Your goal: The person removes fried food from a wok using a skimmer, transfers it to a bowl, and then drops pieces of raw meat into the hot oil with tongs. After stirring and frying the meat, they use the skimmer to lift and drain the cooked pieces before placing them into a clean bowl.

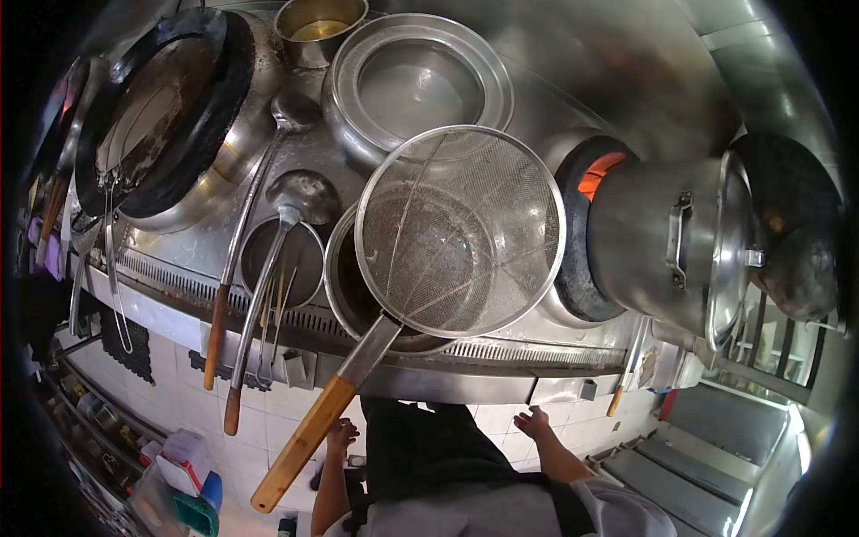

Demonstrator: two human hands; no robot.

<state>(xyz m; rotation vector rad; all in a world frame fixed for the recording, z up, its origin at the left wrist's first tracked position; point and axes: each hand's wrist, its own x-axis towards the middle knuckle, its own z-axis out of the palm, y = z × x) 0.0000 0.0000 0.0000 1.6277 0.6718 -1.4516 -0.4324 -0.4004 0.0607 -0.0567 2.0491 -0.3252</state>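
Note:
My left hand (342, 436) hangs low in front of the stove, just right of a wooden strainer handle (304, 443) and apart from it, its fingers loosely spread. Over by the stove's front edge, my right hand (534, 422) is open and holds nothing. A large round mesh strainer (461, 233) rests across the top of a metal pot (347, 300), its handle jutting out past the edge. To its left, a ladle (302, 199) lies over a smaller pot (284, 237). A second long-handled ladle (242, 228) lies beside it.
A lidded stockpot (640, 237) stands by a glowing burner (598, 174) on the right. At the back are a wide metal basin (349, 89) and a small pot with yellow liquid (320, 29). A dark wok (165, 98) sits at left. Long handles overhang the stove's front edge.

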